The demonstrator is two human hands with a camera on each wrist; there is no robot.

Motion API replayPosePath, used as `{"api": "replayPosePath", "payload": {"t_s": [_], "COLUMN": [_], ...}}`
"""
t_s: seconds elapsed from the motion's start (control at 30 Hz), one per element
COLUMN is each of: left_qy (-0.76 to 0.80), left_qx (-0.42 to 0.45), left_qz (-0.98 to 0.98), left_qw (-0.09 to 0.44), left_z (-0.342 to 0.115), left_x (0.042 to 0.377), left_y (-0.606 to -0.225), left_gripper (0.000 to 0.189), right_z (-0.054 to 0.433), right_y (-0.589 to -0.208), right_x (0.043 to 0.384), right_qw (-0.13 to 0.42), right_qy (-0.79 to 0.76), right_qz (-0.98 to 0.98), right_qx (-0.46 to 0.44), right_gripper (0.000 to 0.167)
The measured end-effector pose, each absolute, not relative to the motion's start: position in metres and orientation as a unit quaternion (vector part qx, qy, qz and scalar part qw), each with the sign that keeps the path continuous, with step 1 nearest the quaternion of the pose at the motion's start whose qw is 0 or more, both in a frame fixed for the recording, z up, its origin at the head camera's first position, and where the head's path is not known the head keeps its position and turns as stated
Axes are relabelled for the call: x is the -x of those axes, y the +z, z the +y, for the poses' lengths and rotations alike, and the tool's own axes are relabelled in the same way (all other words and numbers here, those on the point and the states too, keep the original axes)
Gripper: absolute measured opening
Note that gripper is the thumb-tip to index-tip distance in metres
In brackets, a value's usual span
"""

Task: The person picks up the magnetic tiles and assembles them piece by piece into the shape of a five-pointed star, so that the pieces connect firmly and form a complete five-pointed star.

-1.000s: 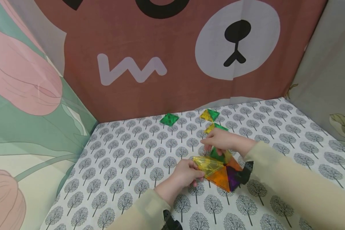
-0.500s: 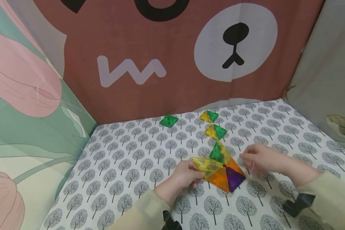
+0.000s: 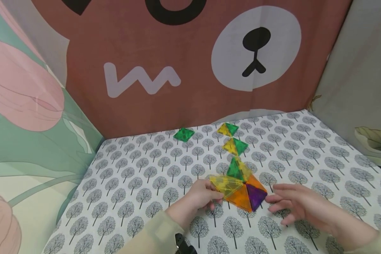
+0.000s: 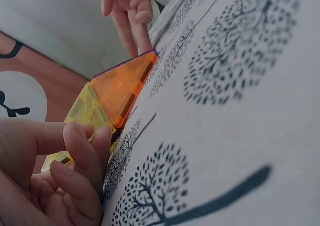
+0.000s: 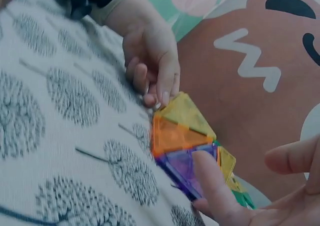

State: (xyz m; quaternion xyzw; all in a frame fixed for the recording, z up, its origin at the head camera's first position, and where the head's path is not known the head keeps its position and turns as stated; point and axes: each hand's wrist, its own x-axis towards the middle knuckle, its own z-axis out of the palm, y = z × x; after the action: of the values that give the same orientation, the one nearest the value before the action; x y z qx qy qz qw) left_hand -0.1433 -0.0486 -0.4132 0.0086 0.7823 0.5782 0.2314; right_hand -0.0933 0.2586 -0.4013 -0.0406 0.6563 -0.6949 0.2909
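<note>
Pinching the outer corner of a yellow triangular tile (image 3: pixel 227 184) between thumb and fingers, the left hand (image 3: pixel 198 194) rests low over the tree-print cloth (image 3: pixel 146 190), its forearm angling in from the bottom edge in a pale sleeve (image 3: pixel 157 231). The right hand (image 3: pixel 296 204) holds nothing, its fingers loosely spread and its palm side turned toward the tiles; the fingertips are just beside the purple tile (image 3: pixel 255 196), and whether they touch it is hard to tell. That purple tile sits in a fan of translucent triangles on the cloth, between a large orange tile (image 3: pixel 240 198), which borders the yellow one, and a second orange tile (image 3: pixel 255 183). Beyond, a green tile (image 3: pixel 234 169) and a narrow yellow tile (image 3: pixel 242 167) stand side by side. Farther back lie two yellow-and-green pairs (image 3: pixel 235 145) and, off to the left, a green diamond shape (image 3: pixel 184 134).
</note>
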Motion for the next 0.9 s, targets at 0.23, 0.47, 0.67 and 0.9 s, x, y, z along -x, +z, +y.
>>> {"api": "replayPosePath", "payload": {"t_s": [0.23, 0.47, 0.67, 0.9], "left_qy": [0.584, 0.621, 0.640, 0.639], "left_qx": [-0.018, -0.034, -0.043, -0.051], "left_qz": [0.757, 0.704, 0.669, 0.659], "left_qw": [0.292, 0.344, 0.375, 0.393], "left_z": [-0.060, -0.064, -0.067, -0.068], "left_x": [0.134, 0.118, 0.105, 0.099], "left_y": [-0.411, -0.414, -0.413, -0.413], "left_gripper": [0.009, 0.014, 0.020, 0.023], "right_z": [0.251, 0.247, 0.239, 0.226], "right_y": [-0.397, -0.392, -0.389, -0.387], "right_x": [0.104, 0.124, 0.139, 0.152], "right_qw": [0.283, 0.290, 0.304, 0.305], "right_qy": [-0.689, -0.691, -0.696, -0.699], "right_qz": [0.667, 0.661, 0.648, 0.644], "right_qx": [0.033, 0.040, 0.048, 0.059], "right_gripper": [0.075, 0.079, 0.082, 0.083]}}
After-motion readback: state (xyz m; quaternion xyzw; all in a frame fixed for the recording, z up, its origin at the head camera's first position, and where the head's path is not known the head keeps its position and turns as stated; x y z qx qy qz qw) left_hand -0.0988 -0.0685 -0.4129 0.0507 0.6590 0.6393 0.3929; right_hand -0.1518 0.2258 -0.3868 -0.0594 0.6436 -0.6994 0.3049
